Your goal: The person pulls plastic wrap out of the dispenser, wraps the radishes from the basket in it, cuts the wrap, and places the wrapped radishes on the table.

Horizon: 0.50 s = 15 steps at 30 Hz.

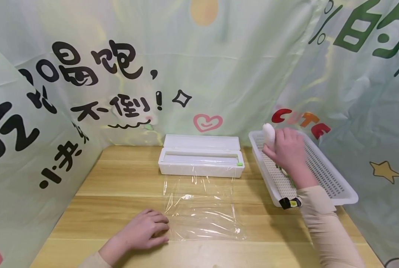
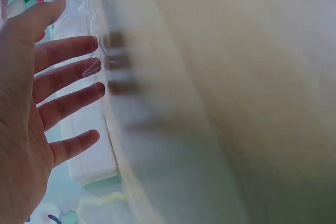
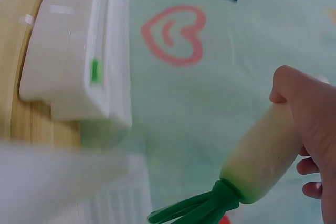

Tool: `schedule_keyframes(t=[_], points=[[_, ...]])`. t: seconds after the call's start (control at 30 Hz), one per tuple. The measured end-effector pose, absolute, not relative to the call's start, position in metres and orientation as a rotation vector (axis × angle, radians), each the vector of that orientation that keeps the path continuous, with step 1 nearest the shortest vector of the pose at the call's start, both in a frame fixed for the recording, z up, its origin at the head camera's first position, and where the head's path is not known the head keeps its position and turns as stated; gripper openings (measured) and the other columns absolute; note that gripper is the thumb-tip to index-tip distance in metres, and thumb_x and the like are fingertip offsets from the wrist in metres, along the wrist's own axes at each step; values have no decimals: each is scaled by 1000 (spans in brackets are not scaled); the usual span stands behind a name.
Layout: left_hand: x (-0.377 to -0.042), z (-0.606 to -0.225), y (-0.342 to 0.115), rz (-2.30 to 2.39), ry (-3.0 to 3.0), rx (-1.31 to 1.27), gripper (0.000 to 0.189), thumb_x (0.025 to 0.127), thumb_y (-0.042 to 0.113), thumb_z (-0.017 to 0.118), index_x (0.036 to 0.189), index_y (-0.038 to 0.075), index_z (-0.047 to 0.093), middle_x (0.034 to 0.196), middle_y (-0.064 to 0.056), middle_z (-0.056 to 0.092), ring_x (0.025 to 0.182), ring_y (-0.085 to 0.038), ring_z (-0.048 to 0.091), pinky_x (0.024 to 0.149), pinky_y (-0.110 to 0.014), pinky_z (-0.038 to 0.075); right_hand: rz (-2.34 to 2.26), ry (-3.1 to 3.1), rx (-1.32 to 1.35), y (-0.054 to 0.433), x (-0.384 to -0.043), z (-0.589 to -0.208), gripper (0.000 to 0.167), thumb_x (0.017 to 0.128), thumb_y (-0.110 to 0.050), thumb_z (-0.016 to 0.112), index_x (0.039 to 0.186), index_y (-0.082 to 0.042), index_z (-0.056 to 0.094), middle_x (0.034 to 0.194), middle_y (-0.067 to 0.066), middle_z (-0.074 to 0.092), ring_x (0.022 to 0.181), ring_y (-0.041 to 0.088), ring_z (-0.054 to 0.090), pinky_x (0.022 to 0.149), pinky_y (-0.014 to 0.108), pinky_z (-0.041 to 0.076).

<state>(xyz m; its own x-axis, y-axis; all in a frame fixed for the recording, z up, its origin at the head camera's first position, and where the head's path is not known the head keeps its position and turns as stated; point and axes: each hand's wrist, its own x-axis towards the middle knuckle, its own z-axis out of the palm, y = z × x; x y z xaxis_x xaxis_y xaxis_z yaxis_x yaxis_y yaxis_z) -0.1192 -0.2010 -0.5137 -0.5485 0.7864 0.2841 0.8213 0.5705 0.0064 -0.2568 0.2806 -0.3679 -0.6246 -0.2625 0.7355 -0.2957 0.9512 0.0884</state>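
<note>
My right hand (image 1: 291, 150) grips a white radish (image 1: 269, 134) over the basket at the right. In the right wrist view the radish (image 3: 262, 153) tilts, its green leaf end (image 3: 212, 205) pointing down and left. My left hand (image 1: 145, 229) lies at the left edge of a sheet of clear plastic wrap (image 1: 202, 219), fingers spread and lightly bent. The left wrist view shows those fingertips (image 2: 94, 92) right at the film. The film runs over the wood table from a white wrap dispenser (image 1: 200, 170) with its lid raised.
A white perforated basket (image 1: 344, 196) stands on the table's right side, with something green inside, partly hidden by my right arm. Printed cloth (image 1: 239, 82) hangs behind and along both sides. A green slider (image 1: 240, 164) sits at the dispenser's right end.
</note>
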Motion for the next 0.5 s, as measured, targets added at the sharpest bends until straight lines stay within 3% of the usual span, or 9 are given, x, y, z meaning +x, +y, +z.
schedule_keyframes(t=[0.5], points=[[-122, -515, -198, -177, -2618, -1261, 35, 88, 49, 65, 108, 21, 72, 113, 5, 71, 105, -18, 66, 94, -52, 51, 251, -2059, 726, 212, -230, -387, 43, 79, -30, 54, 99, 8, 56, 77, 20, 57, 66, 35, 53, 52, 43, 44]])
